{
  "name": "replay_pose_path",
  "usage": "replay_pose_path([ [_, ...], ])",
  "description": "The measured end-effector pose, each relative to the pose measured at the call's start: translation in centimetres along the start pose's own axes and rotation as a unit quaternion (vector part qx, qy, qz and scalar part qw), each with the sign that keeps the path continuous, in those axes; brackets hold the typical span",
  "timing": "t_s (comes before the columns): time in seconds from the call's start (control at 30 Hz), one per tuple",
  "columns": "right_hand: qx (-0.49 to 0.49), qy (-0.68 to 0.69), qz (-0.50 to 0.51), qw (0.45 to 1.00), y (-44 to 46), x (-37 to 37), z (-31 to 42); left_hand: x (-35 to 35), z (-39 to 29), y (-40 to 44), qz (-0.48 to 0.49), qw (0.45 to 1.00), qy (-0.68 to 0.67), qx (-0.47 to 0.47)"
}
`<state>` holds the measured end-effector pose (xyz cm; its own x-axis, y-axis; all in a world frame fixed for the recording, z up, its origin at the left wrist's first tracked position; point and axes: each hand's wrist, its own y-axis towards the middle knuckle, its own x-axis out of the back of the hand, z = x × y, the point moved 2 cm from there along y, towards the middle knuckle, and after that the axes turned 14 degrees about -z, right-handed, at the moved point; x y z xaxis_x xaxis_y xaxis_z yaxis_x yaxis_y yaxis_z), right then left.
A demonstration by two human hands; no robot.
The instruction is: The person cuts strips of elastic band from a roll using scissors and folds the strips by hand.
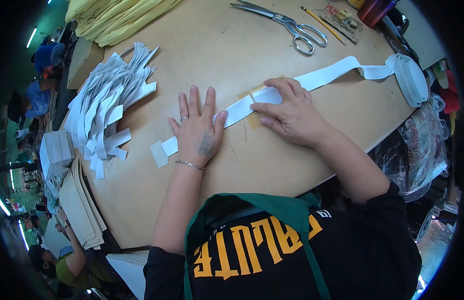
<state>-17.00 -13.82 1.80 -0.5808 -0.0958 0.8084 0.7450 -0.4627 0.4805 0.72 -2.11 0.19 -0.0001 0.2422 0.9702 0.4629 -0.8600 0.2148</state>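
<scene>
A long white strip (332, 73) of band-like material runs across the table from a roll (411, 80) at the right. My left hand (199, 127) lies flat over its left part with fingers spread, the thumb along the strip. My right hand (294, 110) is curled over the strip near the middle, fingertips gripping it beside a thin dark line across it. Yellowish tape (254, 120) shows on the table under that spot. A small pale tape piece (159, 154) sits at the strip's left end. The undersides of both hands are hidden.
A heap of cut white strips (104, 105) lies at the left. Large scissors (287, 25) and a pencil (322, 24) are at the back. Yellow fabric (117, 20) is folded at the upper left. Paper sheets (82, 205) hang by the left edge. Other people sit farther left.
</scene>
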Motion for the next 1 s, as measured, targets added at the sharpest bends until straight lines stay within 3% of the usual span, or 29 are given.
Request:
replay_pose_path([
  [0.17,-0.02,0.048,-0.064,0.997,1.7,0.7,-0.3,0.1,-0.1,0.0,-0.001,1.0,-0.003,0.003],
  [0.37,-0.008,0.094,0.121,0.988,5.2,-1.3,0.6,0.1,-0.1,-0.1,-0.017,1.0,-0.01,0.003],
  [0.57,-0.036,0.041,0.212,0.976,6.8,-2.4,2.1,-0.1,0.3,-0.3,-0.049,0.997,-0.051,0.005],
  [0.67,-0.084,-0.004,0.27,0.959,7.5,-1.6,3.9,0.5,0.6,-1.1,-0.119,0.984,-0.114,-0.065],
  [0.77,-0.078,0.002,0.271,0.96,7.4,-1.4,3.9,0.7,2.1,-1.4,-0.14,0.925,-0.338,-0.101],
  [0.87,-0.113,0.036,0.295,0.948,7.2,-1.5,4.6,1.9,3.2,-2.5,-0.181,0.899,-0.383,-0.112],
  [0.97,-0.013,0.216,0.168,0.962,7.0,0.0,5.4,6.9,5.9,-3.2,-0.224,0.9,-0.354,-0.119],
  [1.0,-0.01,0.213,0.142,0.967,6.9,0.9,4.6,8.9,7.8,-3.1,-0.248,0.902,-0.337,-0.109],
])
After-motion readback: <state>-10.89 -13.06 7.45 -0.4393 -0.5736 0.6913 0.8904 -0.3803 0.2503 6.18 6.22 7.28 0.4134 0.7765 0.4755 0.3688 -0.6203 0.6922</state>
